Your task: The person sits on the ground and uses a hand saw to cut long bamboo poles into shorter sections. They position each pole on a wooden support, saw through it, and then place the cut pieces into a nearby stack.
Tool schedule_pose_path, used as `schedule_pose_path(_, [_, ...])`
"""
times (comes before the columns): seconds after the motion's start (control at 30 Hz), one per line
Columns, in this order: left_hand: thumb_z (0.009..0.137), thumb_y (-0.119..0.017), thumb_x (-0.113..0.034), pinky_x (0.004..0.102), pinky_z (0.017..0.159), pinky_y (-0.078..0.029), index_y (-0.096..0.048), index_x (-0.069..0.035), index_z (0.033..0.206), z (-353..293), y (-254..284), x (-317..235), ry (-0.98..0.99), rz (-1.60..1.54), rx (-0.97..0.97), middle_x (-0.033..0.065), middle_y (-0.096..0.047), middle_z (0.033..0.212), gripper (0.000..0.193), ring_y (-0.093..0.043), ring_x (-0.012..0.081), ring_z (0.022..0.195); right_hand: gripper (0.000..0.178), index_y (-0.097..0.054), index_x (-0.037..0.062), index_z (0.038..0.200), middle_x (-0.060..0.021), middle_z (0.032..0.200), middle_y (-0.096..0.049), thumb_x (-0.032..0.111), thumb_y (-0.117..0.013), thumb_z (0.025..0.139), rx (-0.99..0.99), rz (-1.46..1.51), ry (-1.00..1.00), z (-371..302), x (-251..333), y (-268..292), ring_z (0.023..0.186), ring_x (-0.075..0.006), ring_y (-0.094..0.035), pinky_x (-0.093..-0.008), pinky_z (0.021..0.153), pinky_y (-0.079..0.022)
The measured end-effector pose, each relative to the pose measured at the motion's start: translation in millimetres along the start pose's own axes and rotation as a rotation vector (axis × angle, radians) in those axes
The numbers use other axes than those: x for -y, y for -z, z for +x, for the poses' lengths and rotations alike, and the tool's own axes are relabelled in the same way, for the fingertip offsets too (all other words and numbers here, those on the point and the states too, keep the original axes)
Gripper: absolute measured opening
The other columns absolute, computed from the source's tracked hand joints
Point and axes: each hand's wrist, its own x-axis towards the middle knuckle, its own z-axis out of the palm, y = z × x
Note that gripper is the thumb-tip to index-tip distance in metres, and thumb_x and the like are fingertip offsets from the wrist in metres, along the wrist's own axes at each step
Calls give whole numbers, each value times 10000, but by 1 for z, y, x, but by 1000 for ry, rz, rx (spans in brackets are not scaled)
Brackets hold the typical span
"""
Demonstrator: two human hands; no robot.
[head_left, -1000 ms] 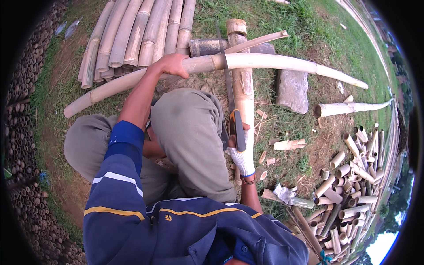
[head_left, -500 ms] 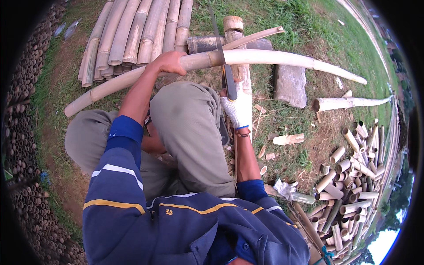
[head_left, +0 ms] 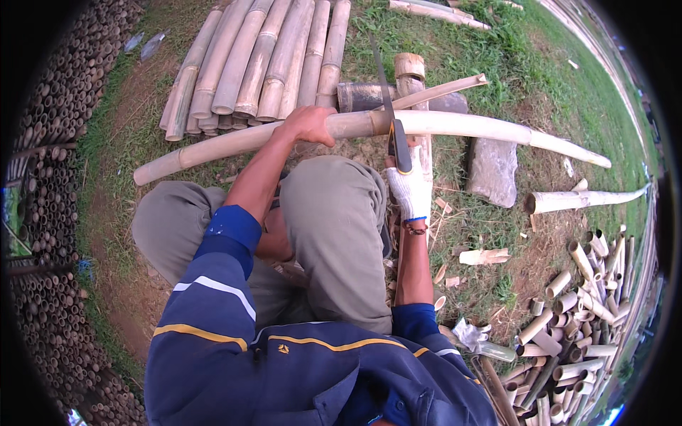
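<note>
A long, pale bamboo pole [head_left: 469, 126] lies crosswise in front of my knees, resting over another bamboo piece [head_left: 409, 65]. My left hand [head_left: 310, 126] is bare and closed around the pole, left of its middle. In my right hand [head_left: 410, 190], which wears a white glove, is the black and orange handle of a handsaw [head_left: 401, 149]. The saw's thin blade points away from me and crosses the pole at a darker joint, just right of my left hand. The glove partly hides the grip. How deep the blade sits cannot be seen.
Several cut bamboo poles [head_left: 273, 64] lie side by side at the far left. A stone block [head_left: 492, 172] and another pole [head_left: 586, 200] are to the right. Short bamboo offcuts [head_left: 568, 334] form a heap at lower right. Stacked bamboo [head_left: 46, 213] lines the left edge.
My right hand has pushed the saw forward, so its handle is now against the pole. My left hand keeps its place on the pole. The whole view has shifted slightly.
</note>
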Motion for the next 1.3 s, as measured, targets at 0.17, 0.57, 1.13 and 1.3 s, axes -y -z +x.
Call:
schedule_pose_path(0.17, [621, -860, -405, 497, 955, -586, -758, -131, 1278, -12, 8, 17, 0, -2, -3, 193, -798, 1152, 718, -747, 395, 1110, 494, -494, 20, 1462, -98, 1076, -641, 63, -665, 1001, 110, 143, -78, -104, -25, 17, 933, -219, -648, -381, 852, -563])
schedule_pose_path(0.57, [622, -881, -404, 520, 966, -583, -719, -139, 1316, -16, -16, 7, -3, 58, -138, 210, -795, 1130, 761, -748, 426, 1086, 426, -558, 36, 1388, -159, 1056, -697, 110, -691, 990, 25, 44, -45, -39, -24, -12, 928, -242, -684, -390, 841, -556])
schedule_pose_path(1.13, [612, -868, -381, 500, 983, -588, -702, -150, 1414, -19, -16, 14, -13, 55, -105, 240, -787, 1172, 851, -747, 431, 1100, 599, -435, 9, 1549, -121, 1236, -598, 26, -637, 986, 92, 100, -52, -114, -17, 16, 1089, -215, -603, -350, 1000, -509])
schedule_pose_path(1.3, [624, -873, -402, 503, 986, -585, -725, -150, 1364, -18, -14, 2, 7, 28, -53, 225, -785, 1190, 795, -743, 413, 1121, 574, -446, 48, 1500, -71, 1057, -637, 11, -675, 974, 41, 127, -128, -29, 12, 3, 910, -143, -606, -327, 864, -549])
